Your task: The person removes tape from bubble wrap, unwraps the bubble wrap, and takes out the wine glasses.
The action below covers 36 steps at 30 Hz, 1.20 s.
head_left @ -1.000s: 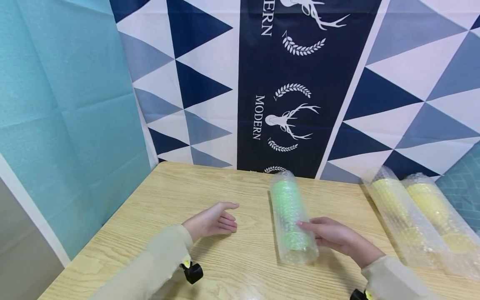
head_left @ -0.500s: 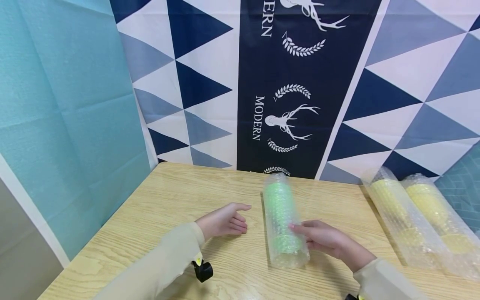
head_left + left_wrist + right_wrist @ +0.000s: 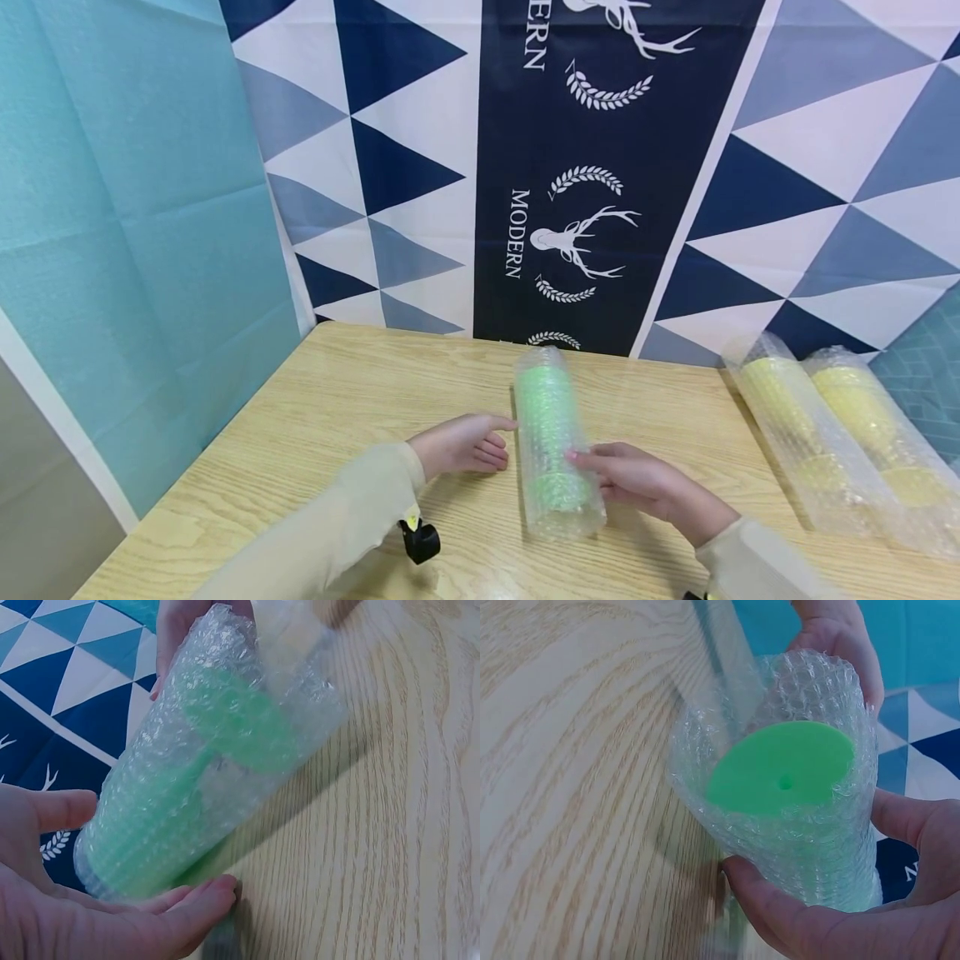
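A clear bubble-wrap roll around a green stemmed object (image 3: pixel 553 437) lies lengthwise on the wooden table. Through the wrap, the left wrist view shows a round disc (image 3: pixel 240 724), a thin stem and a wider ribbed body. A small hole marks the green disc (image 3: pixel 784 769) in the right wrist view. My right hand (image 3: pixel 641 482) grips the roll's near right side, thumb on top and fingers low along its flank. My left hand (image 3: pixel 467 444) is at the roll's left side, fingers relaxed and spread from the thumb, its thumb tip right by the wrap.
Two more bubble-wrapped rolls with yellow objects inside, a left one (image 3: pixel 806 433) and a right one (image 3: pixel 877 442), lie slanted at the table's right. A patterned cloth (image 3: pixel 420 183) hangs behind the table (image 3: pixel 360 375); a teal cloth (image 3: pixel 165 208) hangs at the left.
The green object's bubble-wrap roll has slid left across the table with my right hand on it. My left hand has moved right, closer to the roll. The yellow rolls have stayed put.
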Each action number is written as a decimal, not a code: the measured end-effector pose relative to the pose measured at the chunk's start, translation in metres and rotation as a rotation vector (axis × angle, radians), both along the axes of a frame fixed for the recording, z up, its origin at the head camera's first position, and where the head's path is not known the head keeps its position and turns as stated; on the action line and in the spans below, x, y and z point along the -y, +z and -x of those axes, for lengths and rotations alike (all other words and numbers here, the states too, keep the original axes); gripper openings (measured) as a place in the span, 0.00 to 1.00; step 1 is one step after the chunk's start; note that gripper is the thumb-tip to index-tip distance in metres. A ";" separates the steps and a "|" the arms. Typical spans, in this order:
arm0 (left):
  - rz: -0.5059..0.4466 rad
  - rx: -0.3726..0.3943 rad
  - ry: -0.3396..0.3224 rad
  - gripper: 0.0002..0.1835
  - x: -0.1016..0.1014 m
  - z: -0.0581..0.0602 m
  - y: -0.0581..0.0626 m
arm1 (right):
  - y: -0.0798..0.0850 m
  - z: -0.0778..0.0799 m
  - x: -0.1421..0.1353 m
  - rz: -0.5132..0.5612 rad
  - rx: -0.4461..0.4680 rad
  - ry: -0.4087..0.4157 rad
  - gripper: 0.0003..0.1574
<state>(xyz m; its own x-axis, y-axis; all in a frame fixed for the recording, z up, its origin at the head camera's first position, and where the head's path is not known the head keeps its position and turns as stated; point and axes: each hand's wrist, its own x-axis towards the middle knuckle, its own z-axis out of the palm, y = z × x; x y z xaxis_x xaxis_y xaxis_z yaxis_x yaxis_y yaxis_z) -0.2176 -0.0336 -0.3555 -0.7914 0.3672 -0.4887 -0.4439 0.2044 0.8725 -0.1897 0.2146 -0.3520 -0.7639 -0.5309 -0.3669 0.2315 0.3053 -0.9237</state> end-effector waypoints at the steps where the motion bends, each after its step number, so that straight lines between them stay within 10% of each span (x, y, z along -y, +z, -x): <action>1: 0.005 -0.003 -0.003 0.36 -0.001 0.000 0.000 | 0.000 0.000 0.001 0.003 0.002 -0.001 0.47; 36: 0.043 -0.103 0.030 0.29 -0.032 -0.016 -0.001 | -0.009 -0.004 0.013 0.134 0.086 -0.035 0.47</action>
<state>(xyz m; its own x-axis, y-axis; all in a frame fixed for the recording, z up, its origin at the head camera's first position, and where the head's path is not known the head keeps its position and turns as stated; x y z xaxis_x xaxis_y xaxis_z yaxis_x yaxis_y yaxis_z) -0.2015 -0.0014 -0.3562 -0.8486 0.3229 -0.4191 -0.3588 0.2309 0.9044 -0.1856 0.2016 -0.3607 -0.7519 -0.5528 -0.3593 0.3197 0.1709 -0.9320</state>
